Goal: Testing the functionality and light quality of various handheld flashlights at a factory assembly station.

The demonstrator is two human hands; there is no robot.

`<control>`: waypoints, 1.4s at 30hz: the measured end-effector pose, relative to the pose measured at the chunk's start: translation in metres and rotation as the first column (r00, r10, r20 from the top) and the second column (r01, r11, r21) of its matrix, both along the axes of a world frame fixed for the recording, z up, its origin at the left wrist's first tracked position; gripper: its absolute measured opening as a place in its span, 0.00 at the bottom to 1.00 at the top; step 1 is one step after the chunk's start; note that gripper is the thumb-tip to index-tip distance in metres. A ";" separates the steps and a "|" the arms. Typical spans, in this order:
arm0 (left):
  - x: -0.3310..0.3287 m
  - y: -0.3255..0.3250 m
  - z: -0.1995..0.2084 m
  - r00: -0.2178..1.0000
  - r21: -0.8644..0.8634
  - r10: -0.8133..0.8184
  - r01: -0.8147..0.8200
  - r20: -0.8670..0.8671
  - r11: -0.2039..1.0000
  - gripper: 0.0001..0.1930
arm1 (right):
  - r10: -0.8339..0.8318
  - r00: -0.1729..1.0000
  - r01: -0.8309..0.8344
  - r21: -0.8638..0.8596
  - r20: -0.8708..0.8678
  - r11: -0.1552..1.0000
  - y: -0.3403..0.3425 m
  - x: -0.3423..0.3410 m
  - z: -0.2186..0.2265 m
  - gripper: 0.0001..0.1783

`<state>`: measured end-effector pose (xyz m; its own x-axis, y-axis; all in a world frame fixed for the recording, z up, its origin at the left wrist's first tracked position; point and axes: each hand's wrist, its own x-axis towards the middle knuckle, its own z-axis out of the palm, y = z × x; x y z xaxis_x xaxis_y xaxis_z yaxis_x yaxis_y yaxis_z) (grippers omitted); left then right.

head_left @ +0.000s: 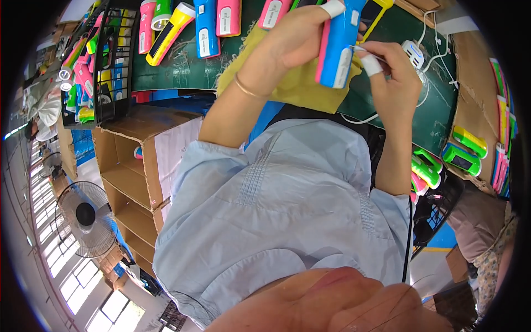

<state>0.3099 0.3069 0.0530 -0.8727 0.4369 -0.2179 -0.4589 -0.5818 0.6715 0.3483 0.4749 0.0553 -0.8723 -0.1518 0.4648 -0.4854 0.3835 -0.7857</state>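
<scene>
My left hand (296,39) is closed around a blue and pink flashlight (338,50), held over the table with its lower end toward me. White tape wraps the left thumb. My right hand (395,77), also with a taped finger, pinches a thin white cable (371,53) against the flashlight's right side. Whether the cable's tip is in a socket there, I cannot tell. Beneath the flashlight lies a yellow cloth (276,83). Behind it, partly hidden, is a yellow flashlight (377,16) with a dark panel.
More flashlights, including a blue one (206,27) and a yellow one (170,33), line the far left of the green table (166,77). A white charging hub (412,54) with cables sits at right. Black crate (113,61) and cardboard shelves (130,160) stand left; boxed flashlights (463,157) right.
</scene>
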 end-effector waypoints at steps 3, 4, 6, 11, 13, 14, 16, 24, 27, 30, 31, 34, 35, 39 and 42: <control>-0.003 0.018 -0.020 0.981 -0.234 0.137 -0.167 -0.138 0.958 0.14 | 0.018 0.964 0.054 0.261 -0.266 0.964 -0.004 -0.004 -0.003 0.09; -0.006 0.024 -0.022 0.960 -0.304 0.163 -0.228 -0.226 0.925 0.14 | 0.049 0.952 0.054 0.325 -0.301 0.944 0.000 -0.007 0.000 0.09; 0.002 0.016 -0.019 0.978 -0.131 0.118 -0.141 -0.174 0.981 0.17 | 0.463 0.886 -0.452 0.167 -0.034 0.876 0.022 -0.018 0.013 0.09; 0.006 0.007 0.005 0.761 -0.144 0.141 -0.295 -0.633 0.944 0.23 | 0.518 0.812 -0.518 -0.078 0.268 0.852 0.018 0.018 0.026 0.19; 0.010 0.021 0.013 0.909 0.034 0.265 -0.268 -0.322 0.963 0.24 | 0.446 0.879 -0.415 0.186 -0.171 0.890 0.011 0.030 -0.012 0.20; 0.011 0.016 0.005 0.970 0.045 0.169 -0.163 -0.176 0.986 0.26 | 0.434 0.842 -0.350 0.287 -0.319 0.892 0.011 0.033 -0.024 0.21; 0.019 0.016 0.000 0.979 0.078 0.186 -0.180 -0.081 0.981 0.27 | 0.506 0.715 -0.371 0.351 -0.483 0.860 0.014 0.047 -0.032 0.20; 0.027 0.034 -0.028 0.859 0.249 0.268 -0.171 -0.437 0.953 0.32 | -0.134 0.984 0.141 0.052 -0.119 0.989 -0.008 0.046 -0.004 0.35; 0.040 0.028 -0.024 0.714 -0.180 0.070 -0.268 -0.697 0.946 0.32 | 0.076 0.859 -0.007 -0.137 0.507 0.991 0.001 0.041 -0.031 0.28; 0.051 0.037 -0.016 0.738 -0.157 0.163 -0.344 -0.655 0.926 0.23 | 0.205 0.914 -0.084 -0.330 0.351 0.940 0.004 0.038 -0.048 0.24; 0.051 0.033 -0.017 0.746 -0.247 0.119 -0.361 -0.655 0.899 0.17 | 0.191 0.899 -0.064 -0.315 0.394 0.947 0.008 0.038 -0.042 0.18; 0.055 0.030 -0.011 0.834 -0.463 0.063 -0.366 -0.549 0.807 0.17 | 0.116 0.944 -0.088 -0.103 0.309 0.991 0.028 0.033 -0.031 0.11; 0.055 0.029 -0.007 0.905 -0.433 0.087 -0.282 -0.417 0.856 0.22 | 0.120 0.942 -0.093 -0.100 0.312 0.991 0.033 0.035 -0.032 0.11; 0.052 0.029 -0.003 0.965 -0.348 0.116 -0.194 -0.234 0.917 0.24 | 0.126 0.928 -0.061 -0.188 0.352 0.980 0.041 0.039 -0.022 0.10; 0.052 0.030 -0.002 0.939 -0.492 0.058 -0.230 -0.339 0.840 0.23 | 0.171 0.930 -0.090 -0.249 0.327 0.964 0.040 0.039 -0.012 0.11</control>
